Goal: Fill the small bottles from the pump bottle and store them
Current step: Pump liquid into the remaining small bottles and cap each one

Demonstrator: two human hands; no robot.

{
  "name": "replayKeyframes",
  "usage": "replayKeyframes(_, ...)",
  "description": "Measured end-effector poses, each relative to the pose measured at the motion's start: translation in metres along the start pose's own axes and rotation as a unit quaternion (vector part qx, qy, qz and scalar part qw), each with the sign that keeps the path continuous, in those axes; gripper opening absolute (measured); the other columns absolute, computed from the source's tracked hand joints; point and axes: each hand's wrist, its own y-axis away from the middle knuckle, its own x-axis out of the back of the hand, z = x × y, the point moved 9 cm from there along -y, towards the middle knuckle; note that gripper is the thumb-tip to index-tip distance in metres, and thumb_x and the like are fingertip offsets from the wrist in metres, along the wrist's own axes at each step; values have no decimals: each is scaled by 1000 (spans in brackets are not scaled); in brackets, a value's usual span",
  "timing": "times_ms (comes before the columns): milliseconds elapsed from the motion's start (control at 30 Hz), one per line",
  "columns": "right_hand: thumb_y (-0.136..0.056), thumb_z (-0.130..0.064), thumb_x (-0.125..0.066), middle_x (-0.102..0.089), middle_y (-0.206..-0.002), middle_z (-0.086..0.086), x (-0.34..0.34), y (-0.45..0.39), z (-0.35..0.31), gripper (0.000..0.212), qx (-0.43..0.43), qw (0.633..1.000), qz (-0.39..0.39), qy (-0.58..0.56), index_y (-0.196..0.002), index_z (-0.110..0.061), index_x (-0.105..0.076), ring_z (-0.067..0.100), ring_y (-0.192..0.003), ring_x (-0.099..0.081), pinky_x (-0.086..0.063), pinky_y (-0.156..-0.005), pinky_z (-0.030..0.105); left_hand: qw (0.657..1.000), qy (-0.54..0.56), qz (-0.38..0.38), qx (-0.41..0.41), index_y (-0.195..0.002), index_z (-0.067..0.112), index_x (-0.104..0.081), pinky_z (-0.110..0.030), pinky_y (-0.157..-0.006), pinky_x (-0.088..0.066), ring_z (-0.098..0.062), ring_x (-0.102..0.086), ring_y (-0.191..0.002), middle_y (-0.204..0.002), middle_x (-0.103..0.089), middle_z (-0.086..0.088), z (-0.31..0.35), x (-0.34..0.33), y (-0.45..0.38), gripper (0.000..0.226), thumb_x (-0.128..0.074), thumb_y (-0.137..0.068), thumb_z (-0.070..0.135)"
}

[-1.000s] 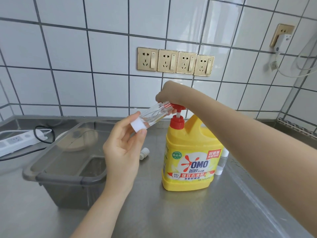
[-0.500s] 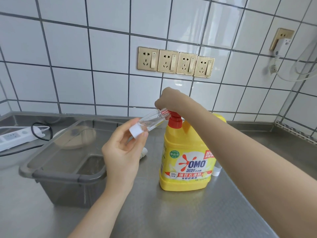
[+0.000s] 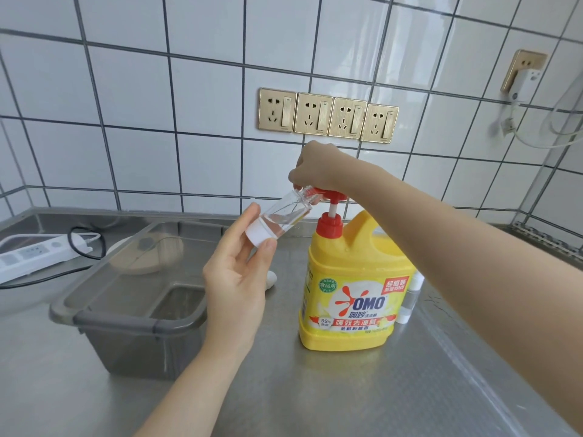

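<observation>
In the head view, a small clear plastic bottle (image 3: 280, 217) with a white base is held tilted by the left hand (image 3: 235, 279), its base pinched between the thumb and fingertips, its open neck set against the spout of the red pump head (image 3: 328, 194). The pump head is covered from above by the right hand (image 3: 315, 168); whether its fingers are curled round the pump cannot be told. The large yellow plastic pump bottle (image 3: 356, 288) stands upright on the stainless steel counter (image 3: 315, 389). A second small clear bottle (image 3: 410, 298) is seen just behind it, to the right. A grey translucent plastic bin (image 3: 132, 316) stands to the left, with a small white cap (image 3: 272, 278) lying between bin and pump bottle.
</observation>
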Motion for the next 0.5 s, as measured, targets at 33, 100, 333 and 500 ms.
replayKeyframes(33,-86,-7,-48,-47,-36,2,0,1,0,13,-3,1000,-5,2,-80,-1,-59,6,-16,-36,-26,-28,6,1000,3,2,-3,-132,14,-57,-12,-92,-47,-2,-60,-120,-127,-66,12,0,1,0,42,-61,-92,2)
replayKeyframes(100,-87,-7,-46,-44,-25,-3,-1,2,2,15,-12,1000,-12,3,-74,-2,-54,8,-16,-39,-28,-28,7,1000,10,4,-2,-129,10,-58,-15,-94,-47,-5,-61,-120,-126,-66,7,-1,1,-1,39,-61,-91,1)
replayKeyframes(333,-87,-4,-43,-55,-53,10,-8,6,4,16,-28,999,-11,-14,-73,-1,-50,19,-30,-53,-43,-32,16,1000,20,11,7,-117,14,-62,-16,-90,-49,-6,-64,-115,-118,-70,5,-6,2,-1,33,-64,-89,-2)
replayKeyframes(500,-90,-8,-43,-52,-51,4,-16,3,9,22,-39,999,-8,11,-68,-9,-39,10,-19,-46,-34,-40,15,999,24,31,16,-108,21,-62,-15,-80,-51,-9,-67,-108,-111,-71,1,-14,4,0,33,-64,-87,-5)
